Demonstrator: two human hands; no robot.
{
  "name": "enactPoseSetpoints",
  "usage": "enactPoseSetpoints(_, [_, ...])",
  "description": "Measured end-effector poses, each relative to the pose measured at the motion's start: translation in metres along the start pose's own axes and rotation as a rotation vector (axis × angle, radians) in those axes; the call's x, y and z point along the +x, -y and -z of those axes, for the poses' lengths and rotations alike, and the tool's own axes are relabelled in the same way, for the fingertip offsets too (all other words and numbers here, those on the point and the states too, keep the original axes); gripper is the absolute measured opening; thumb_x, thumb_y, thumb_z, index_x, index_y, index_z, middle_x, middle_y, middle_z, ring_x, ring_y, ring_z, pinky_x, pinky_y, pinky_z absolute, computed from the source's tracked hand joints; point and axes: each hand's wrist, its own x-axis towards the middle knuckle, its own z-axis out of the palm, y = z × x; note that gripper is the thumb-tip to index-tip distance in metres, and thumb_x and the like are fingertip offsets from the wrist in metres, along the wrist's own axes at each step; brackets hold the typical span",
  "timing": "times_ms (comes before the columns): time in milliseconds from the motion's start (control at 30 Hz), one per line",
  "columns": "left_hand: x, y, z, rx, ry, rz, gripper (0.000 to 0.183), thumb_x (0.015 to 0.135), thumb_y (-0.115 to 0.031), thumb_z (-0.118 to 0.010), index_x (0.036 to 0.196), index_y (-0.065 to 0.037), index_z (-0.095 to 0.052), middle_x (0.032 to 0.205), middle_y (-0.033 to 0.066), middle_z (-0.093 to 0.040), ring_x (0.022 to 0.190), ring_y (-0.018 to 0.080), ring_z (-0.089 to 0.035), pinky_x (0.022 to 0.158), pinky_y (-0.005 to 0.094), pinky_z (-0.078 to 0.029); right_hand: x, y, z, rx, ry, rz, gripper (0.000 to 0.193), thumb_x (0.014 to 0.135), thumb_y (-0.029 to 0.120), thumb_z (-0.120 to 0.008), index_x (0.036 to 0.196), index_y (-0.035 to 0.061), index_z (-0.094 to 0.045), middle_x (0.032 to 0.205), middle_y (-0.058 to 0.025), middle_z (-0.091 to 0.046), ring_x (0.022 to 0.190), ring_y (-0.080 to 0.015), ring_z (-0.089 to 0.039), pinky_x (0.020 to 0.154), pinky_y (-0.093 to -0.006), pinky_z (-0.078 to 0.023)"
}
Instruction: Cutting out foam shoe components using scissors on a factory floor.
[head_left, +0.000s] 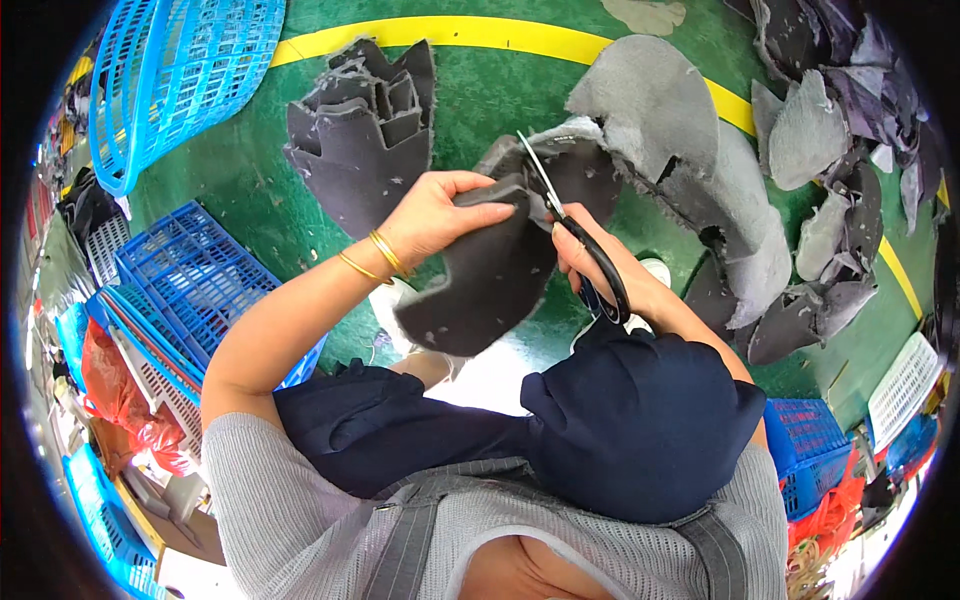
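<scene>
My left hand (432,222) pinches a dark grey, felt-like fabric piece (478,292) between thumb and fingers; its curved lower part hangs over my lap. My right hand (628,272) grips black-handled scissors (541,172), the blades pointing up and away beside the upper edge of that fabric. Whether the blades are closed on material is hard to see. Just beyond them, a rough-edged grey fabric length (740,235) curves off to the right, its near end partly hidden behind my hands. Left of it on the floor lies a stack of dark cut pieces (350,165).
A tall light-blue basket (215,65) stands at far left, with blue crates (190,270) below it. Fabric scraps (810,130) pile up at right. Another blue basket (808,440) is by my right side. A yellow line (480,33) crosses the green floor (480,95).
</scene>
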Motion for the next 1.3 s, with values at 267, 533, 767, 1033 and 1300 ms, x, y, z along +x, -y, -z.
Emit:
enactPoseSetpoints(267, [-0.002,-0.008,-0.014,-0.16,0.038,-0.075,0.028,0.08,-0.016,-0.071,0.102,0.0,-0.066,0.087,0.0008,-0.065,0.074,0.0052,-0.058,0.066,0.0197,-0.049,-0.002,0.021,-0.003,-0.633,-0.3,0.138,0.071,0.081,0.051,-0.06,0.128,0.0024,-0.037,0.113,-0.0265,-0.051,0.1,-0.042,-0.055,0.086,-0.0449,-0.044])
enactPoseSetpoints(533, [-0.006,-0.011,-0.011,-0.349,0.145,-0.134,0.026,0.082,-0.012,-0.068,0.106,-0.001,-0.063,0.094,0.0024,-0.065,0.081,0.0079,-0.06,0.073,0.023,-0.05,-0.005,0.037,0.008,-0.096,-0.165,0.094,0.06,0.088,0.048,-0.054,0.125,0.0036,-0.041,0.085,-0.0135,-0.057,0.075,-0.0217,-0.06,0.067,-0.0331,-0.048])
enactPoseSetpoints(767, [-0.007,-0.024,-0.006,-0.402,0.196,-0.174,0.028,0.082,-0.014,-0.07,0.106,-0.001,-0.064,0.096,0.0025,-0.065,0.084,0.007,-0.06,0.076,0.0219,-0.049,-0.004,0.051,0.009,-0.155,-0.139,0.231,0.065,0.091,0.043,-0.05,0.135,0.0006,-0.029,0.108,-0.0193,-0.056,0.099,-0.0285,-0.057,0.088,-0.0355,-0.043])
enactPoseSetpoints(1033, [-0.019,-0.027,0.008,-0.3,0.114,-0.247,0.026,0.082,-0.012,-0.068,0.105,-0.001,-0.064,0.095,0.0016,-0.065,0.083,0.0067,-0.059,0.075,0.022,-0.049,0.012,0.064,-0.001,-0.152,-0.192,0.185,0.057,0.09,0.048,-0.049,0.124,0.0018,-0.043,0.087,-0.0152,-0.061,0.079,-0.0222,-0.06,0.071,-0.0341,-0.047])
enactPoseSetpoints(1300, [-0.028,-0.014,0.043,0.004,0.052,-0.197,0.02,0.083,-0.011,-0.067,0.101,-0.003,-0.065,0.094,-0.001,-0.064,0.084,0.0053,-0.057,0.076,0.0208,-0.047,0.046,0.064,-0.021,-0.067,0.045,0.1,0.064,0.091,0.058,-0.037,0.124,0.0034,-0.034,0.085,-0.0092,-0.051,0.069,-0.0181,-0.053,0.065,-0.0315,-0.045])
